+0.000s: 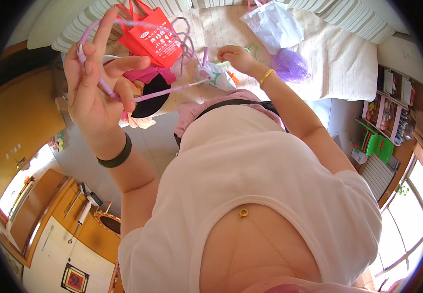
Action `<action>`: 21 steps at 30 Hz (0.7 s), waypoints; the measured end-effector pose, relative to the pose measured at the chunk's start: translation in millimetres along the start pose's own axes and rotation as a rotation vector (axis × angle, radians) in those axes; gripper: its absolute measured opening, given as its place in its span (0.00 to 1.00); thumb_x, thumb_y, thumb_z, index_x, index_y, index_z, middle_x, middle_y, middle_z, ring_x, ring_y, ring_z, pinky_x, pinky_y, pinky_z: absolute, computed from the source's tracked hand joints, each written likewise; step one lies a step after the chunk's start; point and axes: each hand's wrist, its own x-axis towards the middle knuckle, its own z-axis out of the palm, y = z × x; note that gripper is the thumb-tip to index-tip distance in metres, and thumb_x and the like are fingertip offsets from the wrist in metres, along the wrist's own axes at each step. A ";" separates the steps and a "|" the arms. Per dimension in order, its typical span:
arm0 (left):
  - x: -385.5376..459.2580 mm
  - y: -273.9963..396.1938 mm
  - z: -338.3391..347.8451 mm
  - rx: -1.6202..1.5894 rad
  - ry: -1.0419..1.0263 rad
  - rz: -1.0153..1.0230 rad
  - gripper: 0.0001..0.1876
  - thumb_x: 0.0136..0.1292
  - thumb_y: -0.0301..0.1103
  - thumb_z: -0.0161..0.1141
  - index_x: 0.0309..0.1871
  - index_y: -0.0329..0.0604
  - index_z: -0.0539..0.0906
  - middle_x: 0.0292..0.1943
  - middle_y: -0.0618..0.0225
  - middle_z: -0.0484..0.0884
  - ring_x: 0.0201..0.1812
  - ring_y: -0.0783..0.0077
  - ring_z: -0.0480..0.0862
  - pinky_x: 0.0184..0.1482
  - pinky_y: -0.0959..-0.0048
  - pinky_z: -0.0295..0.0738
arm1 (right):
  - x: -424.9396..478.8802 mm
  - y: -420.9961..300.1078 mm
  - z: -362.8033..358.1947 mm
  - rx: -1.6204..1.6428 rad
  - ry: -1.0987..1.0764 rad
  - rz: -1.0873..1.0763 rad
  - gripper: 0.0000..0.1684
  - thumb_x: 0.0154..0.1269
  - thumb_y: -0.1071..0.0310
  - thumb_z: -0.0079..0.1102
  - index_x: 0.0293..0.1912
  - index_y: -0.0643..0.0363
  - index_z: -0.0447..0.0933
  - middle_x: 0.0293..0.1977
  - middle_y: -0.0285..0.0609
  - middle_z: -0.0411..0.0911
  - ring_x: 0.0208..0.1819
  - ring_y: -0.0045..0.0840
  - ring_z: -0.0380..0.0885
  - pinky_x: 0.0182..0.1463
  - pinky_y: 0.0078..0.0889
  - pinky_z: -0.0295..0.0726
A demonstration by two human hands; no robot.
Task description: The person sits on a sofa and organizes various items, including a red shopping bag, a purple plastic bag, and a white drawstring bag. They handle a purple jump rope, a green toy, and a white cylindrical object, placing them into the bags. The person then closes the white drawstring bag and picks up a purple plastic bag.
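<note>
My left hand (96, 84), raised at the upper left, holds a lilac cord (105, 88) that loops around its fingers. The index finger points up and the others are bent. One straight lilac length runs from the palm to the right and has a whitish end. Blurred purple loops (185, 44) hang between this hand and the red bag. My right hand (233, 58) is over the beige-covered seat, its fingers curled in; whether anything is between them is hidden. Close to it are a short lilac stick (205, 56) and a clear plastic bag with green print (217, 77).
On the seat cover (339, 58) are a red carrier bag (152, 40) bearing writing, a white bag (275, 27) and a purple plastic-wrapped bundle (290, 65). Pink and black cloth (156, 93) lies at its left edge. A green child's chair (378, 146) stands at right.
</note>
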 end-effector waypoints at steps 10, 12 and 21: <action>-1.1 2.8 33.3 -0.079 -0.175 -0.018 0.22 0.72 0.33 0.40 0.68 0.42 0.56 0.64 0.23 0.50 0.38 0.52 0.85 0.12 0.83 0.76 | 23.9 -52.1 51.2 0.000 0.077 -0.203 0.34 0.59 0.58 0.64 0.61 0.60 0.64 0.52 0.44 0.70 0.46 0.26 0.76 0.54 0.29 0.74; -7.1 33.7 47.3 0.014 -0.180 -0.106 0.29 0.71 0.34 0.44 0.69 0.43 0.43 0.54 0.28 0.63 0.30 0.55 0.85 0.13 0.80 0.77 | 33.2 -63.2 65.3 -0.106 0.167 -0.156 0.42 0.56 0.53 0.67 0.64 0.58 0.60 0.56 0.47 0.66 0.47 0.28 0.76 0.54 0.29 0.75; -19.5 103.0 12.5 -0.325 -0.576 0.044 0.18 0.64 0.32 0.57 0.54 0.44 0.65 0.50 0.49 0.74 0.26 0.61 0.84 0.19 0.75 0.82 | 64.0 4.5 56.5 -0.441 0.214 -0.047 0.44 0.48 0.46 0.68 0.65 0.42 0.62 0.61 0.59 0.59 0.60 0.50 0.66 0.63 0.43 0.67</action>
